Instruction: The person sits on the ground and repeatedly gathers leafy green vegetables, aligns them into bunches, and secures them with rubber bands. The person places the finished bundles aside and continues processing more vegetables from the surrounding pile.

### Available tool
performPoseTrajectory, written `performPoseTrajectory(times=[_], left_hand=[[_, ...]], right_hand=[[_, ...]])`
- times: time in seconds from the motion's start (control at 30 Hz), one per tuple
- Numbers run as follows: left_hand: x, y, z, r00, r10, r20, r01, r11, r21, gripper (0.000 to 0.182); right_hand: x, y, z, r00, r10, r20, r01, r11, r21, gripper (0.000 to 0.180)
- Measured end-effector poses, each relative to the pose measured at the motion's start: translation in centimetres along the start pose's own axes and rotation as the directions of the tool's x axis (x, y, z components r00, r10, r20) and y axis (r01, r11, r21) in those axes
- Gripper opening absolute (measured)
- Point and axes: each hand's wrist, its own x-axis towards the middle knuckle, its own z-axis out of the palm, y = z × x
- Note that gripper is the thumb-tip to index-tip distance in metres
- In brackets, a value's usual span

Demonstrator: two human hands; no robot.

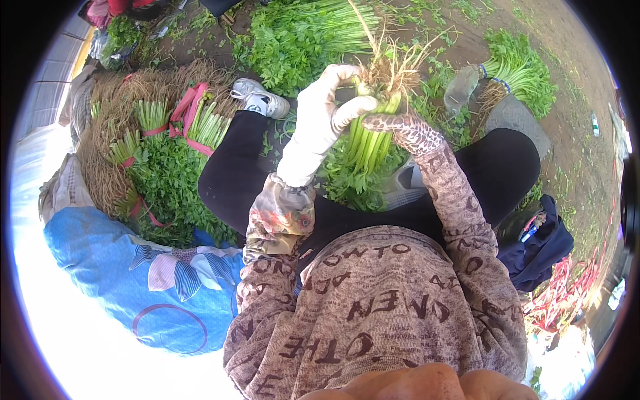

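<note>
A bunch of celery point(371, 145) is held before me with its roots pointing away and its leaves towards my lap. My left hand point(334, 102), in a white glove, grips the stalks just below the roots from the left, thumb across them. From the right, my right hand point(406, 131), in a leopard-print glove, closes round the stalks a little lower, its fingers over their front. The pale stringy roots point(392, 67) stick up above both hands. Leaves point(352, 182) hang between my legs, partly hidden by the stalks.
Celery bundles tied with red bands point(155, 120) lie at the left, beside a blue sack point(110, 260). Loose celery point(295, 45) is spread ahead. A bunch with blue ties point(520, 75) lies at the right, near red strips point(565, 295) and a dark cloth point(542, 250). Part of another person point(117, 7) shows top left.
</note>
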Motion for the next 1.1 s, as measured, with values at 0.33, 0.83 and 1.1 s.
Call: performPoseTrajectory(times=[0.33, 0.83, 1.1], left_hand=[[0.0, -0.2, 1.6, 0.994, -0.108, 0.015, 0.103, 0.877, -0.469, 0.077], [2.6, 0.3, 0.8, 0.903, -0.332, 0.272, 0.424, 0.780, -0.460, 0.038], [1.3, -1.3, -7.1, 0.976, -0.181, 0.121, 0.214, 0.902, -0.376, 0.112]], right_hand=[[3.8, 3.8, -3.1, 0.987, -0.159, 0.002, 0.151, 0.932, -0.330, 0.054], [3.7, 0.2, 0.4, 0.996, 0.046, 0.073, 0.017, 0.727, -0.687, 0.030], [5.7, 0.3, -12.4, 0.909, -0.192, -0.369, 0.249, 0.962, 0.113, 0.039]])
